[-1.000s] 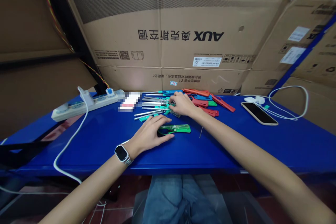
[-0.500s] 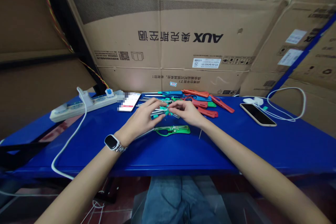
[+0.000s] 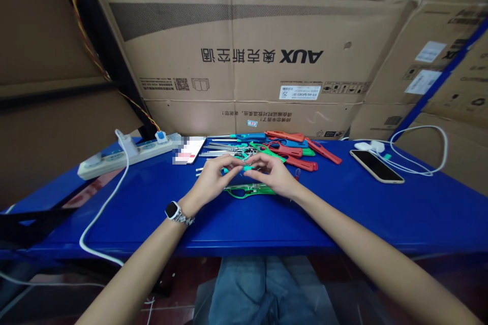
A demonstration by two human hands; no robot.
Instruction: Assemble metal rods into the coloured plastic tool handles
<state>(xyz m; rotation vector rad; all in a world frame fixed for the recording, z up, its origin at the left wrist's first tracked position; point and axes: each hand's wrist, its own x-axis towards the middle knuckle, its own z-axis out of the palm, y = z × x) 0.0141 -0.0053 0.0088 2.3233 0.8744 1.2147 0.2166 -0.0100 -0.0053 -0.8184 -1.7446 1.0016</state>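
Observation:
My left hand and my right hand meet over the middle of the table, fingertips almost together. Their thumbs and fingers are closed around a small teal plastic part; its exact shape is too small to make out. Just below the hands lies an opened green lighter casing, long and flat with a finger loop, partly hidden by my right hand. Behind the fingers is a pile of metal rods and small fittings. A green casing rests above my right hand.
Red lighter casings, an orange one and a blue lighter lie along the cardboard wall. A phone with white cables is at the right. A power strip and another phone are at the left.
Both hands have come slightly nearer to me, off the pile, carrying the small teal part. A green casing and more of the metal rods now show behind them.

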